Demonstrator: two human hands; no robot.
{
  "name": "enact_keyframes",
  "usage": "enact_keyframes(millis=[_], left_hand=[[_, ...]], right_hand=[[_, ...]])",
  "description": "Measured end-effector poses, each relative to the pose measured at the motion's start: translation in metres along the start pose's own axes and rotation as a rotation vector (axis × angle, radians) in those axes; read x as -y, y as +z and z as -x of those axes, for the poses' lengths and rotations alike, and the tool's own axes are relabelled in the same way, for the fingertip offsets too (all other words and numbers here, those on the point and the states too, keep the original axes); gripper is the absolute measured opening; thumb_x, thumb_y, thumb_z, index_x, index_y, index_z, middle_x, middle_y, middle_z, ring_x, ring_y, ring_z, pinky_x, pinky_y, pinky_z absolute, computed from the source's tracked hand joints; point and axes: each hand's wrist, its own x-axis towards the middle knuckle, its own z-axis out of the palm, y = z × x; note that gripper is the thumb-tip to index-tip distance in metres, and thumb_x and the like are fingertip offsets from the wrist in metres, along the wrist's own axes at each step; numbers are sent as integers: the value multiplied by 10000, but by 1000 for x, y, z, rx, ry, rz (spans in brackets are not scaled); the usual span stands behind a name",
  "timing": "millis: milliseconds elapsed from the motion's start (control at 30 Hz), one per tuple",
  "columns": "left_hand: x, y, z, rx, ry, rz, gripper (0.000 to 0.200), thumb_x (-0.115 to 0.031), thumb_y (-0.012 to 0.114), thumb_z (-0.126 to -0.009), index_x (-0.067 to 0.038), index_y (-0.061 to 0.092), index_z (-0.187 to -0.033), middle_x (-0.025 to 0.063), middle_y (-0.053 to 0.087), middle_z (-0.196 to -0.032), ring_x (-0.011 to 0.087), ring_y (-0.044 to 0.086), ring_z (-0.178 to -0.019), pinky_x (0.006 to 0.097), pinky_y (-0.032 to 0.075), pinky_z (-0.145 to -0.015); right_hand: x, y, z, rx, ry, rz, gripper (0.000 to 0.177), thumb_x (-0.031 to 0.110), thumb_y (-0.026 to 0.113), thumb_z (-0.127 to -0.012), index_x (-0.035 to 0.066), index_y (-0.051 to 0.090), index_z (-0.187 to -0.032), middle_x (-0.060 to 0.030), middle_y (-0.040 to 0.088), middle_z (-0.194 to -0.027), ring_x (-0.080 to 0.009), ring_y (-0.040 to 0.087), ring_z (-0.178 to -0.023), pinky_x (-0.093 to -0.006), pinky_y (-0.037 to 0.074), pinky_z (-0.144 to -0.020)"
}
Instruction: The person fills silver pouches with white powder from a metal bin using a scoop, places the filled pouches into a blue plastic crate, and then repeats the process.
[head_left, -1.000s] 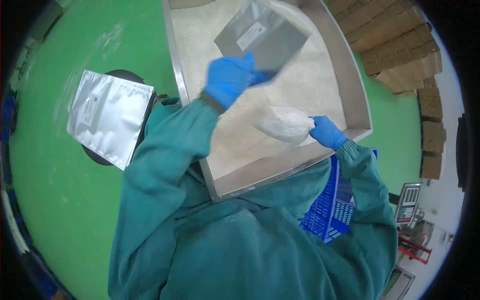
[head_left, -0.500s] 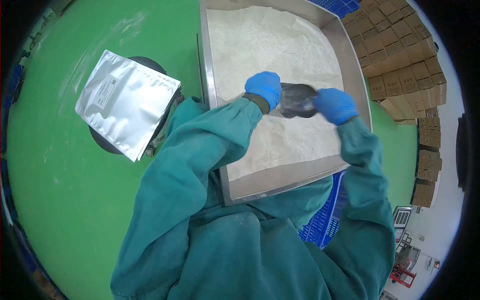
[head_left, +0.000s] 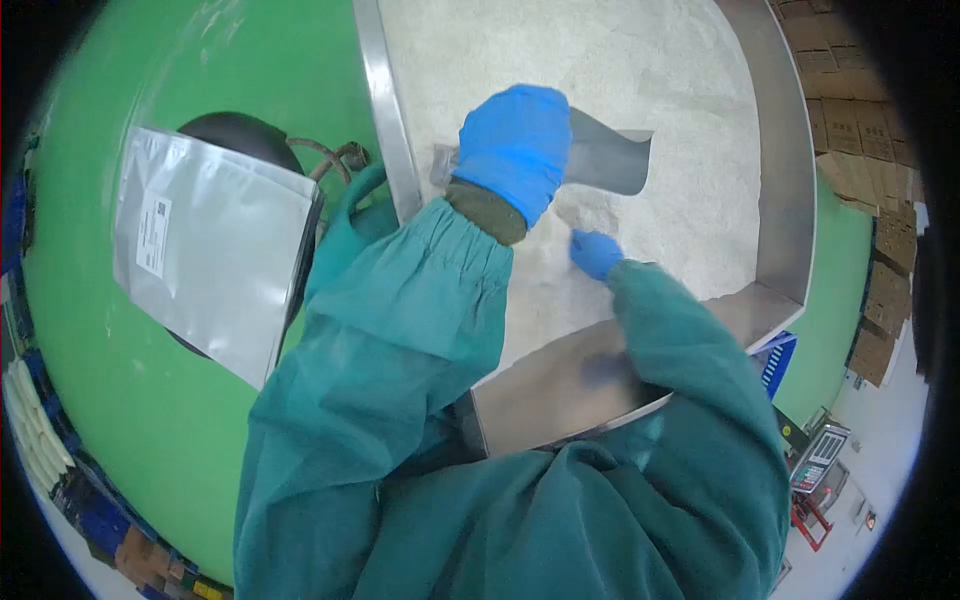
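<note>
your blue-gloved left hand [head_left: 515,150] grips the silver foil pouch [head_left: 614,155], its long axis running rightward over white powder [head_left: 690,90], your blue-gloved right hand [head_left: 598,256] just bodyward, its grip unclear.

Right hand [head_left: 597,255] now lower than the left hand [head_left: 515,150], down at the white powder [head_left: 545,290], grey bag [head_left: 612,155] turned from its broad labelled face to a narrow curved strip, blue crate [head_left: 777,362] now only a corner beyond the right sleeve [head_left: 690,345].

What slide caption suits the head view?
Blue-gloved left hand holding a silvery foil pouch over pale powder in a grey metal tray; blue-gloved right hand nearby.
</note>
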Motion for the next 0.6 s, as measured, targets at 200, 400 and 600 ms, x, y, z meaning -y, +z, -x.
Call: enact_keyframes(millis=[200, 400, 600], left_hand=[[1, -1, -4, 66, -61, 84, 168, -190, 488, -783, -63, 596, -807, 141, 597, -815, 320, 565, -773, 415, 458, -676], [-3, 7, 10, -15, 27, 110, 180, -199, 496, -765, -60, 605, -800, 152, 599, -800, 329, 570, -752, 414, 460, -661], [-6, 0, 9, 45, 32, 86, 168, -186, 503, -754, -58, 609, -780, 173, 598, -782, 335, 577, -732, 427, 461, -635]], right_hand=[[9, -179, 153, -182, 16, -120, 247, 207, 438, -806, 0, 571, -821, -236, 570, -745, -354, 580, -697, -392, 451, -647], [65, -281, 171, -287, 97, 22, 245, 187, 442, -814, -5, 586, -861, -192, 597, -743, -309, 602, -723, -351, 470, -645], [88, -284, 147, -326, -109, 757, 211, 203, 483, -802, 46, 613, -857, -173, 602, -826, -335, 583, -775, -411, 472, -677]])
